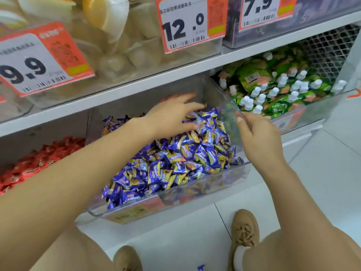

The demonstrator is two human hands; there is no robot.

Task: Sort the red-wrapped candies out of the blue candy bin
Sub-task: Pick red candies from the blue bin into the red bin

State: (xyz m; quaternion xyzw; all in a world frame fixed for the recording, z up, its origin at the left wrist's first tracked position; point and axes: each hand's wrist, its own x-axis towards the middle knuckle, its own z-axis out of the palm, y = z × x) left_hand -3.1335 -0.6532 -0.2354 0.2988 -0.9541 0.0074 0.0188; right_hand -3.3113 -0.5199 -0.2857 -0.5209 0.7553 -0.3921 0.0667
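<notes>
While a heap of red-wrapped candies (37,161) fills the neighbouring bin at the far left of the lower shelf, a person reaches both bare arms into the clear blue candy bin (175,200) beside it, which stands pulled forward from the shelf. Above the red heap hangs a price tag (41,61) reading 9.9, fixed to a clear bin of pale wrapped goods on the upper shelf. The left hand (172,116) lies spread over the back of the pile of blue candies (175,159), fingers straight and splayed, gripping nothing that can be seen; something red shows blurred just behind its fingertips (190,94), too unclear to identify. A second price tag (187,24) reading 12.0 hangs above the middle. The right hand (257,137) pinches the thin upper edge of the blue bin's clear right wall, thumb on the inner side and fingers curled over the outer. Beyond that wall, a bin of green pouches (277,90) with white caps sits just beside it, under a third price tag (261,12) reading 7.9. Below, on the white tiled floor (195,231), two tan shoes (244,231) point toward the shelf.
</notes>
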